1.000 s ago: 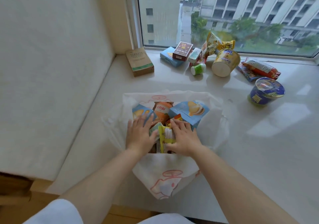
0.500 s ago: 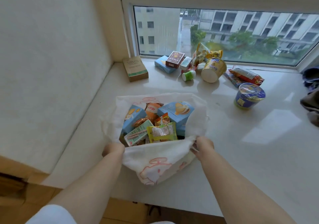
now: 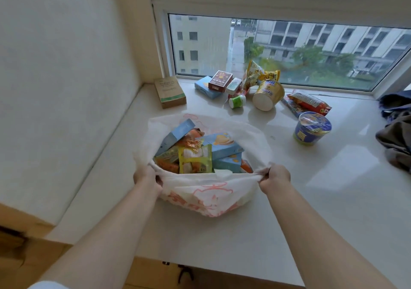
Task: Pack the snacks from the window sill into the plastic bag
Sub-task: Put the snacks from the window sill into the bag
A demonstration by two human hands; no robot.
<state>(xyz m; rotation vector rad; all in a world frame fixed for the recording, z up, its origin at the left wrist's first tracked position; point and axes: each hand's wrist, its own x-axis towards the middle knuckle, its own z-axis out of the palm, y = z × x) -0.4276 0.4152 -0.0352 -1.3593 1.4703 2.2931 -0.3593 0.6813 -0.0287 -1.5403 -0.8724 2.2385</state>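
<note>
Both hands have left the packed snacks; left hand [image 3: 145,176] and right hand [image 3: 275,176] now clutch the plastic bag [image 3: 206,190] rim at frame centre, stretching it open for more.

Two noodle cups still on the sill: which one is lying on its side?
The yellow cup by the window, base facing us; the blue cup stands upright.

You had a heap of dark clothing [image 3: 394,133] lying at the right edge of the sill. Behind it the window [image 3: 289,50] looked out on pale apartment blocks and green trees. A plain white wall [image 3: 66,66] closed off the left side.
</note>
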